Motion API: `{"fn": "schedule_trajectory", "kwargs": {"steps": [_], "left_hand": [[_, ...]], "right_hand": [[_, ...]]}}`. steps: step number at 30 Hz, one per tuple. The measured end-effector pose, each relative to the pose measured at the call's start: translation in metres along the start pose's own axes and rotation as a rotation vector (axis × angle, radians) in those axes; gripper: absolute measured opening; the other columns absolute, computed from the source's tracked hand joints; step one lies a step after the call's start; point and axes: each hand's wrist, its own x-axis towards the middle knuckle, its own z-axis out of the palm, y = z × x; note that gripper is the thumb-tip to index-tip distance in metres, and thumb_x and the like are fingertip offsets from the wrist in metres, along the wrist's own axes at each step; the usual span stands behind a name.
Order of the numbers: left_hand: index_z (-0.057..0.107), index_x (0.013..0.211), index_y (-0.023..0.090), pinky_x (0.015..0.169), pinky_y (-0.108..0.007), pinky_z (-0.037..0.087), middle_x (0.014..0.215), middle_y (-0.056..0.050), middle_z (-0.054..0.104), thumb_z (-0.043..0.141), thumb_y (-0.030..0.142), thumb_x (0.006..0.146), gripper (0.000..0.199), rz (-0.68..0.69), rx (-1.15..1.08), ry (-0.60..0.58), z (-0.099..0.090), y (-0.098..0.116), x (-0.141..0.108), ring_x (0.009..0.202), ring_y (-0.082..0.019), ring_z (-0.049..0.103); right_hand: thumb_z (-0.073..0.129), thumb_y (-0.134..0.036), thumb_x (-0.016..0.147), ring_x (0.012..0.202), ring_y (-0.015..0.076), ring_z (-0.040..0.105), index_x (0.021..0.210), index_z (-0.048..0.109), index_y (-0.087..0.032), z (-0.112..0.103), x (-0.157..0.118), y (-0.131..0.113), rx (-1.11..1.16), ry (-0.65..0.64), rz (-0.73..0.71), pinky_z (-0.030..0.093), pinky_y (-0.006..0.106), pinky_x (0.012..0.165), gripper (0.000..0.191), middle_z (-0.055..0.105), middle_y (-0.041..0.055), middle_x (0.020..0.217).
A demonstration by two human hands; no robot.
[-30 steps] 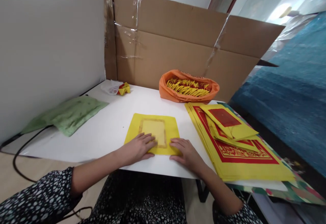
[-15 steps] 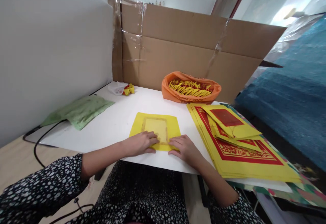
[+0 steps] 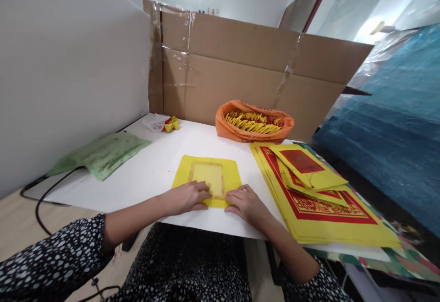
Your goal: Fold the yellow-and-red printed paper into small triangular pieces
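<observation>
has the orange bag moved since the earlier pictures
No. Against the cardboard panel, the orange bag sits in the same place, by the far end of the yellow stack; only the camera's view has shifted.

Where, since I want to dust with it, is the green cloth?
In the head view, the green cloth lies at the left side of the white tabletop, beyond the left hand, with a black cable at its near edge.

yellow sheet (image 3: 232,171): thin paper, matt, smooth | cardboard panel (image 3: 227,77): brown, matt, creased, glossy clear tape (image 3: 288,68) across it | green cloth (image 3: 106,153): soft, matt, wrinkled | orange bag (image 3: 228,130): matt, folded | clear bag (image 3: 155,122): thin plastic, crumpled
</observation>
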Motion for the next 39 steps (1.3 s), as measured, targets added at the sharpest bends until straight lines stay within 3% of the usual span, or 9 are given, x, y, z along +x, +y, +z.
{"fn": "schedule_trajectory", "kwargs": {"steps": [5,15,25,29,32,35,39], "left_hand": [[0.058,0.121,0.017,0.096,-0.033,0.044,0.117,-0.012,0.062,0.053,0.036,0.096,0.032,-0.012,0.028,0.027,0.001,0.002,-0.001,0.109,-0.022,0.06],[0.06,0.117,0.017,0.095,-0.032,0.043,0.114,-0.01,0.062,0.056,0.034,0.095,0.028,0.024,0.035,0.004,0.001,-0.005,0.001,0.107,-0.022,0.061],[0.061,0.103,0.017,0.094,-0.032,0.044,0.103,-0.008,0.065,0.05,0.023,0.097,0.014,0.075,0.094,0.032,0.002,0.0,0.0,0.1,-0.019,0.061],[0.059,0.09,0.016,0.078,-0.027,0.048,0.089,-0.007,0.065,0.045,0.018,0.098,0.016,0.067,0.123,0.043,0.007,0.001,-0.002,0.082,-0.016,0.063],[0.056,0.088,0.016,0.057,-0.024,0.044,0.077,-0.003,0.064,0.04,0.021,0.1,0.02,-0.068,0.18,0.026,0.008,-0.001,0.0,0.061,-0.014,0.059],[0.054,0.091,0.018,0.048,-0.023,0.038,0.068,0.0,0.063,0.037,0.027,0.101,0.022,-0.19,0.217,0.053,-0.004,-0.006,0.004,0.048,-0.012,0.053],[0.055,0.098,0.019,0.052,-0.024,0.042,0.072,-0.001,0.066,0.033,0.022,0.101,0.023,-0.182,0.294,0.159,-0.041,-0.01,0.008,0.053,-0.012,0.056]], "right_hand": [[0.059,-0.043,0.091,0.108,0.0235,0.062,0.115,0.063,-0.017,0.004,0.0,-0.002,0.0,-0.004,0.029,0.039,0.039,0.091,0.036,0.068,0.0119,0.118],[0.059,-0.044,0.092,0.102,0.0199,0.067,0.103,0.068,-0.019,0.012,0.005,0.007,0.051,0.067,0.005,0.039,0.036,0.088,0.029,0.073,0.0084,0.109],[0.06,-0.049,0.089,0.102,0.0209,0.065,0.107,0.066,-0.02,0.001,0.011,-0.004,0.072,-0.008,0.077,0.035,0.038,0.092,0.034,0.073,0.008,0.106],[0.064,-0.051,0.087,0.1,0.0221,0.065,0.107,0.065,-0.019,0.003,0.013,-0.007,0.061,0.009,0.101,0.037,0.038,0.091,0.038,0.073,0.0084,0.107],[0.064,-0.041,0.089,0.096,0.0214,0.066,0.106,0.066,-0.02,0.004,0.015,-0.005,0.088,0.0,0.136,0.039,0.038,0.089,0.027,0.073,0.0067,0.105],[0.06,-0.03,0.092,0.093,0.0208,0.067,0.103,0.069,-0.022,-0.004,0.018,-0.001,0.161,-0.001,0.229,0.043,0.038,0.088,0.017,0.075,0.0044,0.103],[0.056,-0.035,0.091,0.091,0.0209,0.067,0.097,0.07,-0.023,-0.029,0.031,0.004,0.399,0.117,0.468,0.047,0.034,0.084,0.019,0.075,0.0029,0.099]]}}
